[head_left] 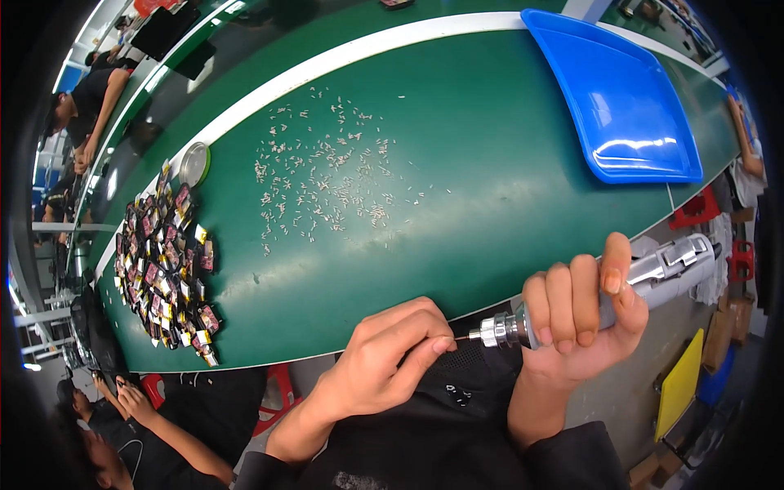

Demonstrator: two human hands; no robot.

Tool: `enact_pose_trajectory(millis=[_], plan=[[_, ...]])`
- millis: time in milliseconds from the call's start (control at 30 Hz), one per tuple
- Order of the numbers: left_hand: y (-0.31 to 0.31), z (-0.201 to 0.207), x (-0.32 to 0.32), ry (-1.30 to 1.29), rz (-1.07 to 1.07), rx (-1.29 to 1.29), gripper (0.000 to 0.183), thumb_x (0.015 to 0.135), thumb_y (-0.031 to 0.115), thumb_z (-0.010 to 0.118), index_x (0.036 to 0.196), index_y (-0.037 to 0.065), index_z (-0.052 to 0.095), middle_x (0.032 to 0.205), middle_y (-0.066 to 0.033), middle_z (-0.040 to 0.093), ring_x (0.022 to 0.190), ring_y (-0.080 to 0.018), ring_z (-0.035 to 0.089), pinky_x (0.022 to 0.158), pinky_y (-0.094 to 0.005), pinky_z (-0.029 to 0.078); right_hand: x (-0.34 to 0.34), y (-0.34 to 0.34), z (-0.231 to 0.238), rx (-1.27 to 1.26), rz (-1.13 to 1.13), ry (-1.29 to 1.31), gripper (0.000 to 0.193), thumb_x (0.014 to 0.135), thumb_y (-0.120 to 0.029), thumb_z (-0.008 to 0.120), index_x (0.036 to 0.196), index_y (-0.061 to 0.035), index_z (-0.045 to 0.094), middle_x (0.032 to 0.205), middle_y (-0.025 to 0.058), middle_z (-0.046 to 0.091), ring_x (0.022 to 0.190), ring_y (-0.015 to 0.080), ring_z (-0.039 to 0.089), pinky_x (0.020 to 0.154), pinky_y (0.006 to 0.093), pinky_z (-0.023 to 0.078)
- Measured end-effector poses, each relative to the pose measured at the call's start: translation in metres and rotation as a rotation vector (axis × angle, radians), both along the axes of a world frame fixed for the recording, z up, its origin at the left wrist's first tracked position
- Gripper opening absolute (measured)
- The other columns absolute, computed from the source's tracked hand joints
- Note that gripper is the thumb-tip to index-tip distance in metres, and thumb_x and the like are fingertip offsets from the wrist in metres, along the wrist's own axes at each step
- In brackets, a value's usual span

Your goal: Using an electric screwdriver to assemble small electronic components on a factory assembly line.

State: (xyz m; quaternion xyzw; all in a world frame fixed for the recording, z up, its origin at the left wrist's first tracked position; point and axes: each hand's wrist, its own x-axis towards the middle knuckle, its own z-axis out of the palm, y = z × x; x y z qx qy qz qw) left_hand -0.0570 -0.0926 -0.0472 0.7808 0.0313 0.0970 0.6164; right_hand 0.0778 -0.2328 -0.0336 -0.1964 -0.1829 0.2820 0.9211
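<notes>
My right hand (581, 314) is wrapped round a silver-grey electric screwdriver (671, 265), held level at the table's near edge with its chuck (496, 331) facing left. A thin bit (463, 337) sticks out of the chuck. My left hand (390, 359) is closed in a pinch at the tip of that bit, thumb against forefinger. Whether a small part also sits between those fingertips is hidden. Beyond my hands, many tiny slender silvery pieces (327, 184) lie scattered over the green tabletop (457, 245).
At the left is a heap of small black units with yellow and white bits (163, 269), beside a round tin (194, 164). A blue tray (629, 114) rests at the far right. Other people (171, 433) sit to the left; red stools (278, 400) stand below.
</notes>
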Motion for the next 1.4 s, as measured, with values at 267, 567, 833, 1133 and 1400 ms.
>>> enact_pose_trajectory(millis=[267,567,833,1133,1400], plan=[[-0.008,0.002,0.002,0.035,0.016,-0.06,0.005,0.088,-0.005,0.057,0.084,-0.006,0.059,0.078,-0.0128,0.062,0.069,-0.0227,0.06,0.061,-0.0316,0.048,0.002,-0.004,-0.008,0.015,0.001,0.025,0.012,0.092,-0.017,0.04,0.094,-0.0065,0.047,0.05,-0.0006,0.038,0.042,0.0114,0.038,0.048,0.0296,0.039],[0.001,0.013,0.01,0.105,0.12,-0.054,0.026,0.097,0.005,0.044,0.111,-0.007,0.062,0.095,-0.0172,0.065,0.081,-0.0219,0.064,0.073,-0.0289,0.051,0.011,-0.006,-0.009,0.026,-0.059,0.09,0.013,0.092,-0.017,0.04,0.094,-0.0072,0.048,0.05,-0.0011,0.037,0.042,0.0111,0.037,0.048,0.0297,0.039],[0.071,0.054,0.038,0.139,0.388,0.416,0.031,0.093,0.01,0.054,0.065,-0.004,0.057,0.06,-0.0059,0.059,0.057,-0.0126,0.055,0.057,-0.0253,0.043,0.021,0.001,-0.014,0.075,-0.081,0.103,0.01,0.092,-0.016,0.044,0.091,-0.0068,0.048,0.05,-0.0009,0.036,0.041,0.0105,0.037,0.047,0.0285,0.038],[0.193,0.007,0.204,0.153,0.574,0.908,0.036,0.083,0.014,0.062,0.114,-0.001,0.053,0.091,-0.0163,0.063,0.083,-0.0307,0.063,0.078,-0.0387,0.05,0.0,0.025,-0.026,-0.045,0.025,0.318,0.009,0.087,-0.016,0.049,0.088,-0.0072,0.05,0.05,0.0004,0.035,0.043,0.0134,0.037,0.05,0.0312,0.037],[0.204,-0.004,0.267,0.247,0.502,1.194,0.046,0.083,0.018,0.064,0.122,-0.002,0.049,0.104,-0.0214,0.056,0.1,-0.0363,0.057,0.087,-0.0431,0.048,0.005,0.014,-0.036,-0.066,0.084,0.283,0.01,0.085,-0.016,0.047,0.087,-0.0062,0.048,0.05,0.0026,0.036,0.043,0.0154,0.04,0.051,0.0344,0.04]])
